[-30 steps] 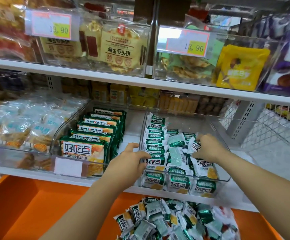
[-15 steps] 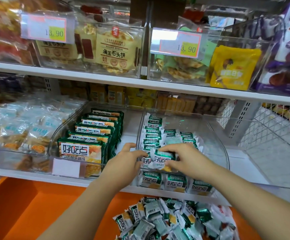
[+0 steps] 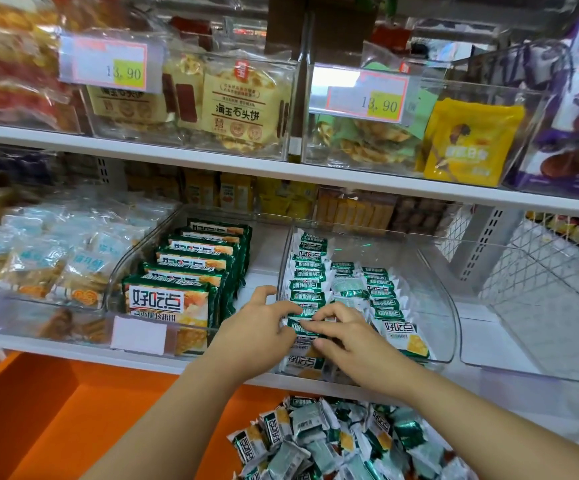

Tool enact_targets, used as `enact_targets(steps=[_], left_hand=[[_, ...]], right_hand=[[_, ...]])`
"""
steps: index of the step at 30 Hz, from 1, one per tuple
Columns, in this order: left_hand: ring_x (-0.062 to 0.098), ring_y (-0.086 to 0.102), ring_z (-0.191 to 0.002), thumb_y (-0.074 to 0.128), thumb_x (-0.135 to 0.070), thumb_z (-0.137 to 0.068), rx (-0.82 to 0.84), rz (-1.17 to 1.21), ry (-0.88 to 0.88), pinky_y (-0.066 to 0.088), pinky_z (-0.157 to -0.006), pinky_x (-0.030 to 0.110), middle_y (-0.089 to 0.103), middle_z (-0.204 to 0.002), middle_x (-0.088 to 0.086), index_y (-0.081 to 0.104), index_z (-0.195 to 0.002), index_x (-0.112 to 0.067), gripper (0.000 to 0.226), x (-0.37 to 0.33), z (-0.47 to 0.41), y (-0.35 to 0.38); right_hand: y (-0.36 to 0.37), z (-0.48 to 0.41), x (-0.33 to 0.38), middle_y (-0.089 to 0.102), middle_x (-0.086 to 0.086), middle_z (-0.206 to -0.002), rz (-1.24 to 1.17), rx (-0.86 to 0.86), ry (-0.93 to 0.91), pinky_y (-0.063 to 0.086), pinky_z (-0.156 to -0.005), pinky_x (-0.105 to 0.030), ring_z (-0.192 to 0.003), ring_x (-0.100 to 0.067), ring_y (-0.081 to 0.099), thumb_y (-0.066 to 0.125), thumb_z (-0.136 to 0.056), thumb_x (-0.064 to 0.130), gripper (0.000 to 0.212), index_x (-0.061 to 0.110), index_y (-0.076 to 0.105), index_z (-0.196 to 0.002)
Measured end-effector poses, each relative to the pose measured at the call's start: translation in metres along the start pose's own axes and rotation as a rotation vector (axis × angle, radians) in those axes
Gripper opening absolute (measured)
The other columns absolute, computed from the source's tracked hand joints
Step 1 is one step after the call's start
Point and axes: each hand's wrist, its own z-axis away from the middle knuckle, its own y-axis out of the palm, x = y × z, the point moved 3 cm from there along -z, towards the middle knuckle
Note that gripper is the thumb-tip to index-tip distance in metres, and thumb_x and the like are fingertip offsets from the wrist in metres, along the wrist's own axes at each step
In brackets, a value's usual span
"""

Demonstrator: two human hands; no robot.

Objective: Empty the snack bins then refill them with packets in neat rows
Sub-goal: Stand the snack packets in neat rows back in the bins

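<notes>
A clear plastic snack bin on the middle shelf holds several small green-and-white packets in three rows. Both hands meet at the front of its left row. My left hand reaches over the bin's left wall, fingers curled on a green-and-white packet. My right hand pinches the same packet from the right. More packets of this kind lie in a loose heap on the orange surface below the shelf.
Left of this bin, another clear bin holds a neat row of larger green packets. Bins of pale blue packets stand farther left. An empty clear bin sits to the right. The upper shelf carries bins with price tags.
My right hand came from the right row to the left row, carrying a packet, and now meets my left hand there. The camera shifted slightly left.
</notes>
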Motion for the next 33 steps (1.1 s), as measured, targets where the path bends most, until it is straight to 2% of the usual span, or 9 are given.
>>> enact_targets(steps=[4, 9, 11, 16, 20, 23, 27, 30, 33], left_hand=[[0.01, 0.049, -0.074, 0.045, -0.047, -0.096, -0.004, -0.011, 0.003, 0.045, -0.079, 0.027, 0.009, -0.157, -0.01, 0.049, -0.129, -0.044, 0.033, -0.003, 0.003, -0.002], [0.009, 0.057, -0.087, 0.048, -0.046, -0.096, -0.029, 0.001, -0.013, 0.047, -0.082, 0.028, 0.01, -0.157, -0.008, 0.053, -0.123, -0.041, 0.027, -0.004, 0.001, 0.0], [0.01, 0.06, -0.09, 0.049, -0.046, -0.096, -0.036, 0.02, -0.018, 0.047, -0.081, 0.028, 0.01, -0.158, -0.007, 0.054, -0.12, -0.039, 0.025, -0.005, 0.0, 0.001], [0.01, 0.06, -0.093, 0.051, -0.051, -0.093, -0.054, 0.055, -0.028, 0.043, -0.075, 0.025, 0.011, -0.157, -0.007, 0.053, -0.111, -0.037, 0.023, -0.007, 0.001, 0.003], [0.012, 0.058, -0.091, 0.05, -0.052, -0.093, -0.09, 0.03, -0.06, 0.045, -0.071, 0.027, 0.011, -0.155, -0.01, 0.05, -0.105, -0.036, 0.02, -0.009, 0.001, 0.006], [0.015, 0.057, -0.103, 0.05, -0.053, -0.093, -0.119, -0.008, -0.083, 0.049, -0.075, 0.031, 0.014, -0.154, -0.009, 0.051, -0.107, -0.032, 0.025, -0.011, -0.001, 0.009], [0.016, 0.055, -0.111, 0.052, -0.052, -0.091, -0.165, -0.012, -0.086, 0.05, -0.077, 0.031, 0.016, -0.152, -0.007, 0.049, -0.107, -0.031, 0.027, -0.012, -0.002, 0.011], [0.017, 0.053, -0.11, 0.054, -0.052, -0.09, -0.185, 0.014, -0.075, 0.049, -0.073, 0.03, 0.02, -0.148, -0.006, 0.044, -0.11, -0.031, 0.03, -0.011, -0.002, 0.014], [0.018, 0.054, -0.108, 0.056, -0.053, -0.089, -0.202, 0.009, -0.036, 0.048, -0.074, 0.028, 0.013, -0.151, -0.009, 0.037, -0.129, -0.035, 0.047, -0.011, -0.001, 0.013]], right_hand=[[-0.021, -0.008, -0.014, 0.049, 0.011, -0.114, -0.205, -0.275, 0.176, 0.036, -0.075, -0.001, -0.09, 0.005, 0.05, 0.051, -0.097, 0.019, 0.027, 0.024, 0.059, -0.123], [-0.012, -0.02, -0.025, 0.054, 0.011, -0.078, -0.156, -0.129, 0.311, 0.036, -0.048, -0.009, -0.056, -0.005, 0.046, 0.046, -0.091, 0.002, 0.024, 0.016, 0.063, -0.1], [-0.012, -0.02, -0.025, 0.052, 0.01, -0.071, -0.16, -0.179, 0.312, 0.036, -0.05, -0.009, -0.056, -0.003, 0.043, 0.049, -0.087, -0.003, 0.021, 0.015, 0.061, -0.088], [-0.009, -0.008, -0.023, 0.059, 0.003, -0.081, -0.208, -0.286, 0.253, 0.04, -0.058, -0.011, -0.072, -0.008, 0.055, 0.058, -0.091, 0.008, 0.026, 0.026, 0.051, -0.074], [-0.011, -0.009, -0.02, 0.063, 0.002, -0.087, -0.257, -0.26, 0.233, 0.05, -0.072, -0.021, -0.082, -0.013, 0.063, 0.057, -0.094, 0.016, 0.017, 0.024, 0.055, -0.079], [-0.016, -0.008, -0.022, 0.066, 0.0, -0.082, -0.414, -0.161, 0.283, 0.056, -0.075, -0.033, -0.081, -0.018, 0.067, 0.052, -0.097, 0.025, 0.015, 0.023, 0.06, -0.083], [-0.02, -0.005, -0.022, 0.065, 0.006, -0.085, -0.398, -0.113, 0.31, 0.048, -0.063, -0.013, -0.071, -0.003, 0.063, 0.064, -0.09, 0.025, 0.012, 0.015, 0.062, -0.096], [-0.016, -0.009, -0.021, 0.06, 0.008, -0.088, -0.3, -0.095, 0.296, 0.047, -0.072, -0.017, -0.08, -0.006, 0.059, 0.069, -0.086, 0.02, 0.011, 0.021, 0.059, -0.09], [-0.022, -0.01, -0.021, 0.062, 0.01, -0.093, -0.301, -0.006, 0.245, 0.052, -0.081, -0.025, -0.089, -0.009, 0.061, 0.068, -0.087, 0.023, 0.01, 0.022, 0.063, -0.095]])
